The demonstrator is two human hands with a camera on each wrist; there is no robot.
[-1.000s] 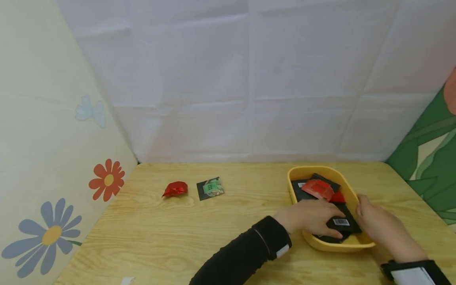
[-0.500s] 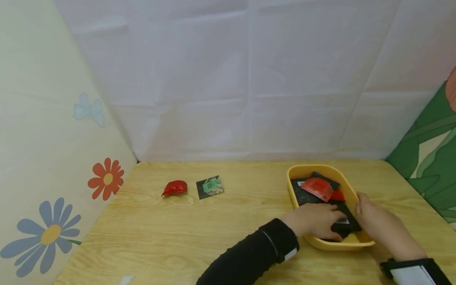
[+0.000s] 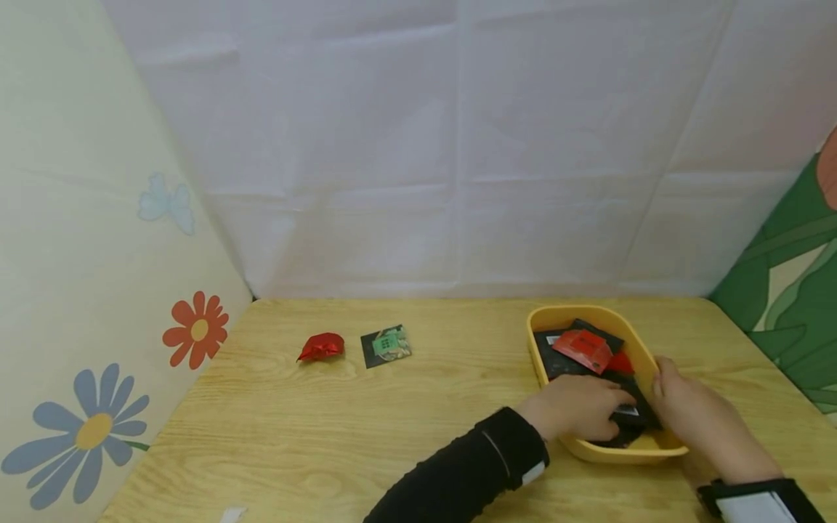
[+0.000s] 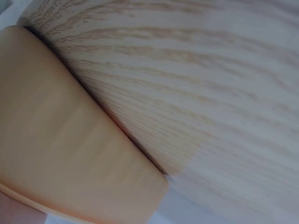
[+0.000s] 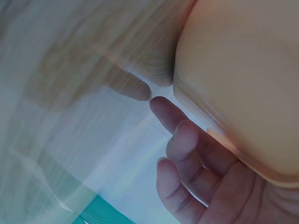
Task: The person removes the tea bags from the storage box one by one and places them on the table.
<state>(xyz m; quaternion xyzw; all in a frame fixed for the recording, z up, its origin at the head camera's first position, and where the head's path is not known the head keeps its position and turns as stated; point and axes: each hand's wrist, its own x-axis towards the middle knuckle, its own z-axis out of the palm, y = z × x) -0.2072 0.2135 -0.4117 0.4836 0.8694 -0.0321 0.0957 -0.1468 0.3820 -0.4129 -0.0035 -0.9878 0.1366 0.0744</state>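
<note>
A yellow plastic bin [image 3: 549, 314] stands on the right of the table, holding several black packets with red ones among them. My left hand [image 3: 578, 407] reaches over its near left side, fingers bent on a black packet [image 3: 644, 414] with a white barcode label. The fingers partly hide that packet. My right hand [image 3: 700, 410] grips the bin's right rim, thumb at the top edge. In the right wrist view, its loosely bent fingers [image 5: 187, 172] lie along the outer wall. A red packet [image 3: 582, 349] lies on top of the pile. The left wrist view shows mainly the bin's outer wall [image 4: 70, 130].
On the left of the wooden table [image 3: 314, 436] lie a shiny red wrapped packet [image 3: 322, 347] and a flat black-and-green packet [image 3: 386, 346]. A white scrap [image 3: 232, 514] is at the front edge. A white sheet [image 3: 366, 145] hangs behind, with patterned panels on both sides.
My left hand has shifted slightly right and deeper over the black packet, its fingers more bent, covering more of the barcode. The right hand and the bin have stayed in place.
</note>
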